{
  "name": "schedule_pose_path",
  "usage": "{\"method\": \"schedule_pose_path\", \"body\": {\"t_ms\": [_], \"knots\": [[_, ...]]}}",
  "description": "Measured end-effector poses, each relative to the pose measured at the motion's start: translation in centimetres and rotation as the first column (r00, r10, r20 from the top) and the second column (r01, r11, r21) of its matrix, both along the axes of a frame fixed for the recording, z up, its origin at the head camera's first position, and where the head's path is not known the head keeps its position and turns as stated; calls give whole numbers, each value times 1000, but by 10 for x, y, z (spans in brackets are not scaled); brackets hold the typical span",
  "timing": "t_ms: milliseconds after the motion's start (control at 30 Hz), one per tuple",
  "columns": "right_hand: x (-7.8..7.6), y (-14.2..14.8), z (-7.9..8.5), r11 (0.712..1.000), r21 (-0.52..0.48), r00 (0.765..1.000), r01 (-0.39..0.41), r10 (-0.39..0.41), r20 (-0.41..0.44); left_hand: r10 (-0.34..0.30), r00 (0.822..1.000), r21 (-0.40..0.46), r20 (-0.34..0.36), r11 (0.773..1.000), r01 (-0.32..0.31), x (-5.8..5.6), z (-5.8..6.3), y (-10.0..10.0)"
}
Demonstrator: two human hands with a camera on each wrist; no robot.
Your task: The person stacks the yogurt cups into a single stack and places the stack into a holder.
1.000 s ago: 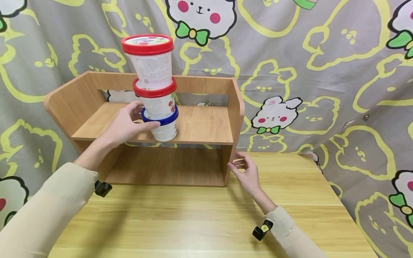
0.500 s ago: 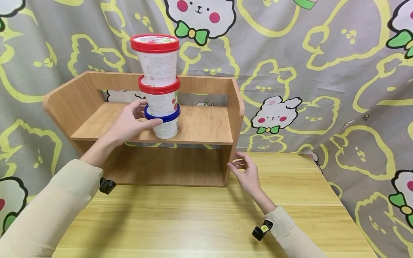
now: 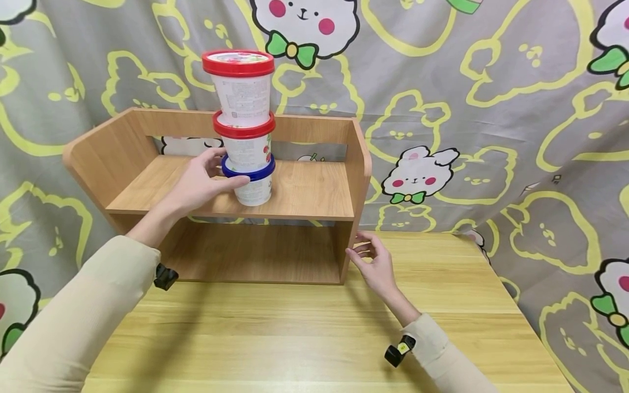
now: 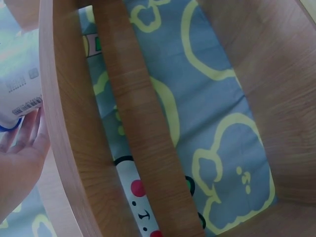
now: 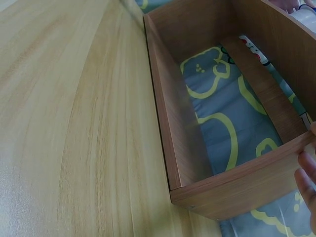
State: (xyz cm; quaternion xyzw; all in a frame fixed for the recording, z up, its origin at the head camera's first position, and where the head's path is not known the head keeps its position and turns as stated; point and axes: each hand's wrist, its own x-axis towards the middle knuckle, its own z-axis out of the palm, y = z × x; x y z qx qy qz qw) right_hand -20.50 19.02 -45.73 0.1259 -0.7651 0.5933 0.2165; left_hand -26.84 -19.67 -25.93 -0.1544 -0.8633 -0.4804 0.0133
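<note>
A stack of 3 white tubs rises over the upper shelf of a wooden desk shelf [image 3: 309, 188]. The lowest tub [image 3: 254, 192] has a blue lid; the middle tub [image 3: 248, 152] and the top tub [image 3: 244, 101] have red lids. My left hand [image 3: 196, 183] grips the lowest tub at its lid from the left, thumb in front, fingers partly hidden behind. That tub's base overlaps the shelf board near its front edge. At the shelf's right side panel, my right hand [image 3: 375, 267] rests thumb and fingertips against the panel, fingers loosely bent [image 5: 307, 182].
The shelf's lower compartment [image 3: 260, 251] opens toward me under the upper board. It stands on a light wooden table [image 3: 295, 333]. A grey curtain [image 3: 422, 109] with yellow cartoon outlines hangs behind and on the right.
My left hand has carried the stack a little to the right and deeper over the upper shelf, and the stack stands straighter. The right hand has stayed at the side panel.
</note>
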Motion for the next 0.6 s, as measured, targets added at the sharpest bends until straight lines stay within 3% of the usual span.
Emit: {"method": "schedule_pose_path", "body": {"t_ms": [600], "knots": [[0,0,-1,1000,-5,1000,-4,4,-7,1,1000,17,-9,1000,-1,3,-8,0]]}}
